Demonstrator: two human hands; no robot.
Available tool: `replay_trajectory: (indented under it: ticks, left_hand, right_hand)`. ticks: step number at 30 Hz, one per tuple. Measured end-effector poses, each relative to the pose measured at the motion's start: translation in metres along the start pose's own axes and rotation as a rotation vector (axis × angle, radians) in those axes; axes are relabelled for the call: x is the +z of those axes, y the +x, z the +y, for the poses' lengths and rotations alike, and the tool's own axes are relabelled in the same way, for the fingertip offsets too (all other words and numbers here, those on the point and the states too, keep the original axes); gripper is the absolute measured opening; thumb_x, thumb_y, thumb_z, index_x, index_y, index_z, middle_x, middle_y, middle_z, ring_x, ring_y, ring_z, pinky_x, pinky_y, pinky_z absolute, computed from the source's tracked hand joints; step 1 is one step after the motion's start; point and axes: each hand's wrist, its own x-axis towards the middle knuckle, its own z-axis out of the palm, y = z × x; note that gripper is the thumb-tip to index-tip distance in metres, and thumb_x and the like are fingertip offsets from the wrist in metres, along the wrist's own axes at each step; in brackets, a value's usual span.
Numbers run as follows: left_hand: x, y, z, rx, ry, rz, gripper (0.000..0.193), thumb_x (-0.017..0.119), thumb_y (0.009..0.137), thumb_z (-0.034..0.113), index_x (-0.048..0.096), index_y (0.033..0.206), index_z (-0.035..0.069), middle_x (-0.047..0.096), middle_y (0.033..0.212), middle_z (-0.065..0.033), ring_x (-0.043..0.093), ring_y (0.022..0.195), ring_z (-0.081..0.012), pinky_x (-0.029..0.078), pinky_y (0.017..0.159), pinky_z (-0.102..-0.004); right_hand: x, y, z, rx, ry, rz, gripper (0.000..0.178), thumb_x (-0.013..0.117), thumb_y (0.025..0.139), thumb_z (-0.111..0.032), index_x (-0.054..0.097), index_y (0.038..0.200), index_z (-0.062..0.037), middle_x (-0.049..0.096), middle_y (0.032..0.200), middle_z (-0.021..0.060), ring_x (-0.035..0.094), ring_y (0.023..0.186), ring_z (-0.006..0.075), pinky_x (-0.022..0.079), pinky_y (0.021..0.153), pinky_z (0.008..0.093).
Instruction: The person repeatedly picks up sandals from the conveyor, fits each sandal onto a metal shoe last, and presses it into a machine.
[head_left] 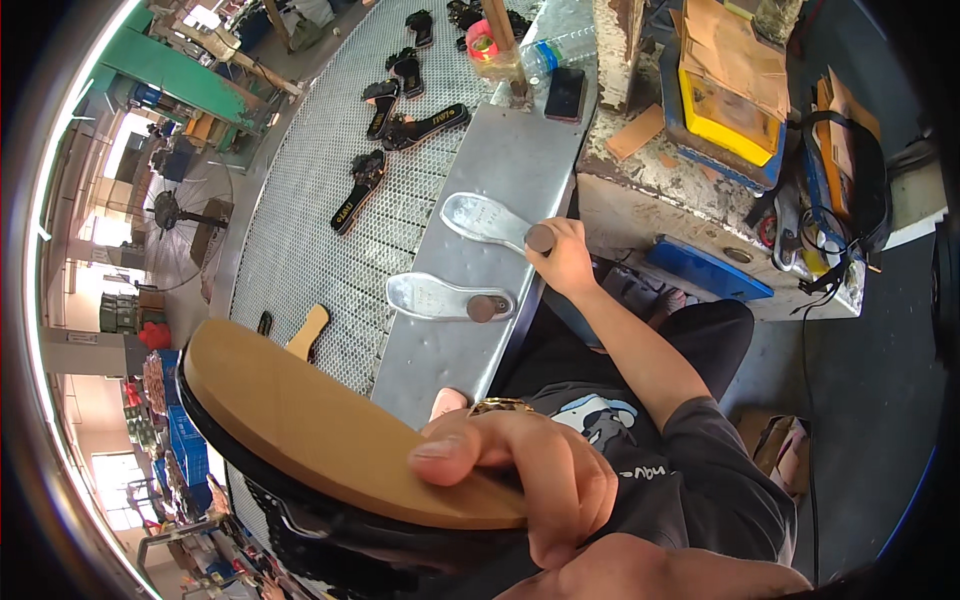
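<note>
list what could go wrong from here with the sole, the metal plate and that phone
The left hand holds the tan shoe sole near one end, so the far end might dip or twist.
The right hand grips the brown knob of a sole-shaped metal plate near the edge of the metal bench; it could slide off.
The phone lying on that bench could get knocked.

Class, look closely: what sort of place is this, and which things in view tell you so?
Probably a shoe workshop or factory: a tan sole is held up close, two sole-shaped metal plates are on the bench, and black footwear is spread over the mesh beside it.
</note>
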Motion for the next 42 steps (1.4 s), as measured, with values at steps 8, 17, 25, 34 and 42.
replay_trajectory:
  ticks: [8, 17, 25, 34, 42]
  left_hand:
    - [-0.008, -0.008, 0.026, 0.144, 0.286, 0.367, 0.082, 0.059, 0.108, 0.03, 0.005, 0.169, 0.042, 0.061, 0.113, -0.0135, 0.064, 0.08, -0.0261, 0.054, 0.073, -0.0422]
    - [-0.117, -0.085, 0.069, 0.053, 0.737, 1.282, 0.059, 0.041, 0.107, 0.052, 0.056, 0.14, 0.005, 0.068, 0.128, -0.0189, 0.068, 0.106, -0.0282, 0.057, 0.094, -0.0436]
    - [-0.116, -0.081, -0.012, -0.272, 0.733, 1.097, 0.041, 0.056, 0.1, 0.01, 0.052, 0.139, -0.004, 0.068, 0.129, -0.0175, 0.067, 0.114, -0.0232, 0.053, 0.099, -0.0384]
    - [-0.112, -0.069, -0.029, -0.566, 1.3, 0.556, 0.077, 0.064, 0.096, 0.014, 0.027, 0.163, 0.0, 0.036, 0.165, -0.0198, 0.037, 0.15, -0.0322, 0.029, 0.123, -0.0432]
    - [-0.041, 0.026, 0.031, -0.052, 1.61, -0.202, 0.042, 0.071, 0.081, 0.008, 0.071, 0.122, 0.0, 0.075, 0.104, -0.0113, 0.072, 0.087, -0.0295, 0.059, 0.079, -0.0409]
  right_hand:
    - [-0.055, -0.017, -0.013, 0.177, 0.321, -0.079, 0.031, 0.073, 0.094, -0.027, 0.068, 0.098, 0.0033, 0.064, 0.083, 0.0181, 0.065, 0.081, 0.0355, 0.052, 0.081, 0.0414]
    - [-0.155, -0.095, -0.115, 0.076, 0.619, -0.146, 0.009, 0.069, 0.094, -0.002, 0.06, 0.094, 0.0, 0.064, 0.101, 0.0129, 0.071, 0.11, 0.0297, 0.052, 0.097, 0.0386]
    - [-0.103, -0.091, -0.118, -0.199, 0.441, 0.226, 0.033, 0.081, 0.082, -0.006, 0.06, 0.107, -0.0002, 0.057, 0.114, 0.0205, 0.061, 0.116, 0.0375, 0.049, 0.1, 0.0454]
    - [-0.172, -0.086, -0.057, 0.317, 0.766, -0.091, 0.067, 0.082, 0.087, -0.035, 0.047, 0.134, -0.0003, 0.066, 0.104, 0.0138, 0.068, 0.092, 0.0242, 0.054, 0.081, 0.0377]
    - [-0.285, 0.088, -0.042, 0.393, -0.864, 0.457, 0.074, 0.064, 0.094, -0.063, 0.054, 0.12, 0.0052, 0.074, 0.089, 0.028, 0.075, 0.081, 0.0399, 0.06, 0.071, 0.0489]
